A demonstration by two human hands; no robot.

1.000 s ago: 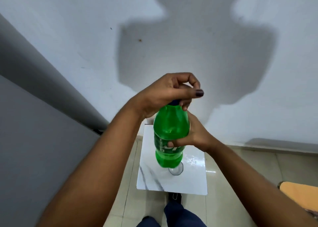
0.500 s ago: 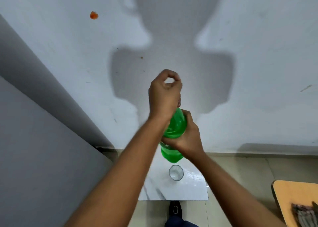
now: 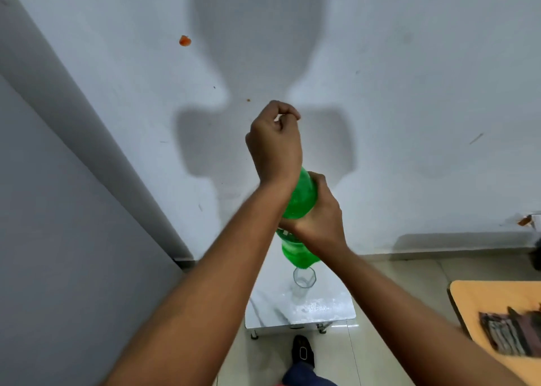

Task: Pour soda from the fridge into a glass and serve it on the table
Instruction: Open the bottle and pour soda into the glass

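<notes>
I hold a green soda bottle [image 3: 301, 195] upright in the air above a small white marble table [image 3: 272, 312]. My right hand [image 3: 319, 218] grips its body around the label. My left hand [image 3: 275, 145] is closed over the top of the bottle, hiding the cap and neck. An empty clear glass [image 3: 304, 278] stands on the table just below the bottle's base.
A grey fridge side [image 3: 58, 239] fills the left. A white wall is straight ahead. An orange table [image 3: 497, 306] with a dark folded item [image 3: 509, 333] stands at the right. My foot [image 3: 303, 353] is on the tiled floor beneath the white table.
My left hand has turned over the bottle top, fingers rotating round the cap. The bottle has shifted farther from me, uncovering the glass.
</notes>
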